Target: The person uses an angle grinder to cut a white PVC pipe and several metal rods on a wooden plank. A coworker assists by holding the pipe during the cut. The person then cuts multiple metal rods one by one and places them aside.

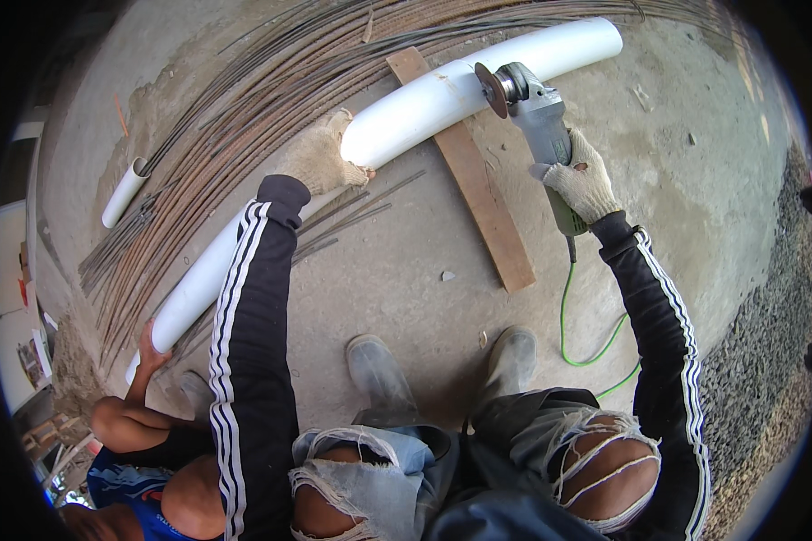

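Note:
A long white plastic pipe (415, 113) runs slantwise from the lower left to the upper right. My left hand (320, 158), in a knitted work glove, is wrapped round it left of the middle. In my gloved right hand (582, 180) is an angle grinder (543, 122) with a green-and-grey body. Its thin brown cutting disc (489, 90) stands upright beside the pipe, near a faint line across it; whether they touch I cannot tell. Under the pipe lies a wooden plank (483, 203). At the lower left, another person's hand (152, 350) grips the pipe.
Bundled steel rods (244, 126) lie behind the pipe, with a short white pipe piece (124, 192) at the left. A green cord (567, 334) trails from the grinder past my right boot (514, 352). Gravel (758, 343) covers the right side. A person crouches at the lower left.

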Demonstrator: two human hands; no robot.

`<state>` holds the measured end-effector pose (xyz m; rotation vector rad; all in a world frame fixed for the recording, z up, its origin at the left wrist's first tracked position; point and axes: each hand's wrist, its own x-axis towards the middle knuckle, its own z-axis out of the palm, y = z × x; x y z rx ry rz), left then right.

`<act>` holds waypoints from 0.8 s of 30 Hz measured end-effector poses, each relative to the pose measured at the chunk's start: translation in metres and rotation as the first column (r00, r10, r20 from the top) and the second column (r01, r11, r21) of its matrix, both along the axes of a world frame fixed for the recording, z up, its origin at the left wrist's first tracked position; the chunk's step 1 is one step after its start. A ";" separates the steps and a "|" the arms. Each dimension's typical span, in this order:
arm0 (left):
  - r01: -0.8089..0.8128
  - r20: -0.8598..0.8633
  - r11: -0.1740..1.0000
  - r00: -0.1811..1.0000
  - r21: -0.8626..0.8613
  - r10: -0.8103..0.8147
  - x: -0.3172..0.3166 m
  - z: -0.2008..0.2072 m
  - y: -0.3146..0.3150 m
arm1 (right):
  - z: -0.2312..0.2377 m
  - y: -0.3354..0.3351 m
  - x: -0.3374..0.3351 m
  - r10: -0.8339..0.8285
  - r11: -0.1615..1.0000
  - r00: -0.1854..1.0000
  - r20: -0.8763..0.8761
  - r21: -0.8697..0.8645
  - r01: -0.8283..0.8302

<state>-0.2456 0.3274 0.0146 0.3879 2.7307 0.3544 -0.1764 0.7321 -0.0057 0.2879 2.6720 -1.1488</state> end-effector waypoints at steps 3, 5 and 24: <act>0.020 -0.031 1.000 0.999 0.009 -0.020 -0.002 -0.001 0.000 | -0.001 0.000 0.001 -0.014 1.000 1.000 -0.020 0.026 0.015; 0.054 -0.186 0.998 0.981 -0.037 -0.060 0.003 -0.002 0.002 | 0.001 0.000 0.001 -0.012 0.999 0.999 -0.045 -0.039 0.010; -0.023 -0.185 0.999 0.983 -0.027 0.018 0.023 0.012 0.015 | 0.020 -0.010 -0.011 0.016 0.997 0.996 -0.083 -0.072 -0.022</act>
